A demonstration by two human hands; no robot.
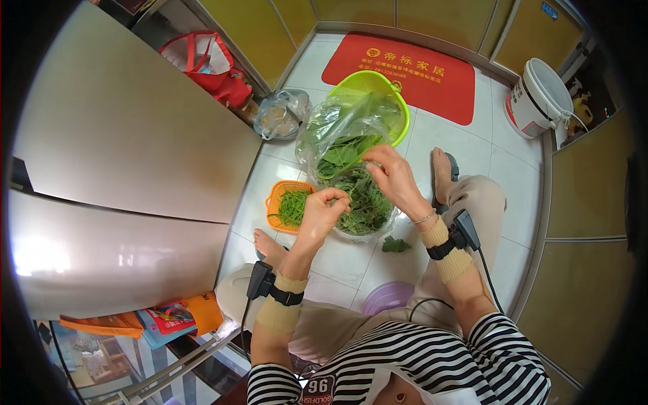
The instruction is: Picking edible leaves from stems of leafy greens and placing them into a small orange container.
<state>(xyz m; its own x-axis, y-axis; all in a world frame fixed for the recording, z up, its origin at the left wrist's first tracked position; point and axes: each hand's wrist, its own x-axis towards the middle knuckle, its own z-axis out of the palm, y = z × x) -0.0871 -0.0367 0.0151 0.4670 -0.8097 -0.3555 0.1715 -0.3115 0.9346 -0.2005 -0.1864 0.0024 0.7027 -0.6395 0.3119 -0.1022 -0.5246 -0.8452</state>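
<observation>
My left hand [326,210] is raised between an orange plastic basket [272,200] of cut green stems [292,207] and a container of leafy trimmings [367,205]. Its thumb and fingertips are pinched together; whether something thin is between them cannot be told. My right hand [392,174] is over the right side of the trimmings, fingers bent, near the mouth of a clear plastic bag [324,119]. Green leaves [349,152] lie in the bag, which rests over a lime-green plastic basket [406,121]. A loose leaf [396,244] lies on the floor tiles.
A red mat [450,96] with writing lies ahead. At the right stands a white bucket [539,101]; at the left are a tied plastic bag [283,114] and a red bag [212,76]. A purple plastic object [387,297] is near my legs. Cabinets surround the floor.
</observation>
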